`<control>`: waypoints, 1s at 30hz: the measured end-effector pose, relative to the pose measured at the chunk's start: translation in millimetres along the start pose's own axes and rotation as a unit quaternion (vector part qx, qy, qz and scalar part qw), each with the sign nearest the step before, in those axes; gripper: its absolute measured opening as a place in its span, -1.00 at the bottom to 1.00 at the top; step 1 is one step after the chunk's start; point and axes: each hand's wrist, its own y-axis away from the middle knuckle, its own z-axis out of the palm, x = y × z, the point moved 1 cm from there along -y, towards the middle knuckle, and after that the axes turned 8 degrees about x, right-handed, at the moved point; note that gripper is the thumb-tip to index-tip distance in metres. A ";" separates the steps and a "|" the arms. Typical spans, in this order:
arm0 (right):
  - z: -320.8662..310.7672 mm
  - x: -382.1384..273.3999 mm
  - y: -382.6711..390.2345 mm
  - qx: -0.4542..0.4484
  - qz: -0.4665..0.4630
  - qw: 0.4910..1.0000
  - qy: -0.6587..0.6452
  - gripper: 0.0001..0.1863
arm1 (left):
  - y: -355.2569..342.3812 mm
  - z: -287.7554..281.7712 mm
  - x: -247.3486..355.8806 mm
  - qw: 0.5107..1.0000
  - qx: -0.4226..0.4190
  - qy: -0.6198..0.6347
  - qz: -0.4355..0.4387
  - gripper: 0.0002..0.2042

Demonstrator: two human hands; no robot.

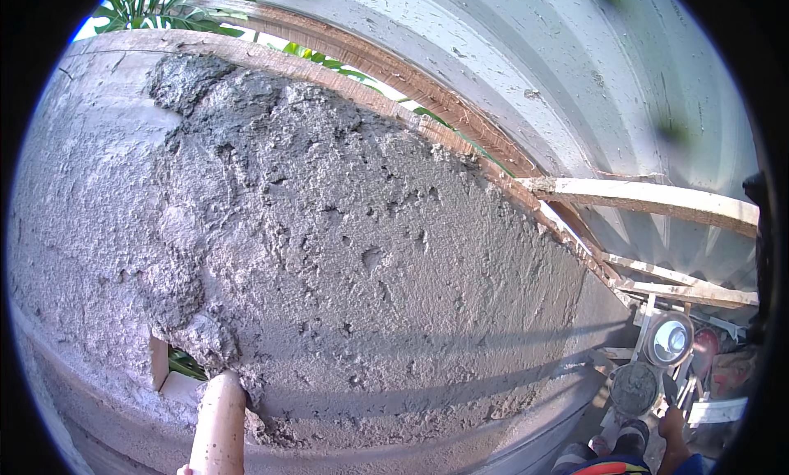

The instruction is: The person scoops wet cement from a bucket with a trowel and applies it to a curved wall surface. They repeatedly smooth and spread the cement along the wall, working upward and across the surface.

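Note:
Wet grey mortar (pixel 370 253) covers most of the wall in front of me, thick and lumpy at the upper left, flatter toward the right. At the lower edge, a fingertip of my left hand (pixel 186 470) shows against a pale, specked, pole-like piece (pixel 219 430). Its upper end meets the mortar beside a small square opening (pixel 185 363); the rest of this hand is out of view. At the lower right my right hand (pixel 673 424) is closed around a trowel (pixel 670 387), blade upward. A bucket of grey mortar (pixel 634 389) stands beside it.
A round container (pixel 669 340) with a bright, shiny inside stands beyond the mortar bucket. Wooden beams (pixel 657 197) and corrugated metal sheeting (pixel 493 48) border the wall's upper right. My shoes (pixel 631 432) show at the lower right. Green leaves (pixel 156 6) hang above the wall.

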 end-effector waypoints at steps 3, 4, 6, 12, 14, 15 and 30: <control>17.2 56.4 50.5 -0.026 0.090 0.995 0.042 -0.59 | 6.6 14.1 16.0 0.993 -0.036 0.098 -0.063 -0.45; 19.2 65.7 60.9 -0.026 0.102 0.994 0.043 -0.59 | 9.1 17.4 19.4 0.987 -0.050 0.129 -0.086 -0.44; 18.8 75.6 73.9 -0.019 0.114 0.992 0.043 -0.59 | 12.3 19.0 23.6 0.970 -0.077 0.188 -0.134 -0.41; 40.0 74.5 57.7 0.034 0.080 0.996 0.009 -0.58 | 7.8 -10.1 10.0 0.903 -0.222 0.322 -0.176 -0.33; 60.7 78.2 46.2 0.054 0.067 0.996 -0.003 -0.57 | 5.5 -15.7 -6.4 0.876 -0.336 0.329 -0.106 -0.28; 70.7 78.5 39.7 0.070 0.057 0.996 -0.011 -0.57 | 3.5 -17.4 -15.6 0.862 -0.353 0.352 -0.093 -0.23; -51.6 -68.5 103.4 0.026 0.055 0.995 -0.075 -0.40 | 240.8 -94.6 -66.2 0.905 -0.422 0.025 -0.054 -0.29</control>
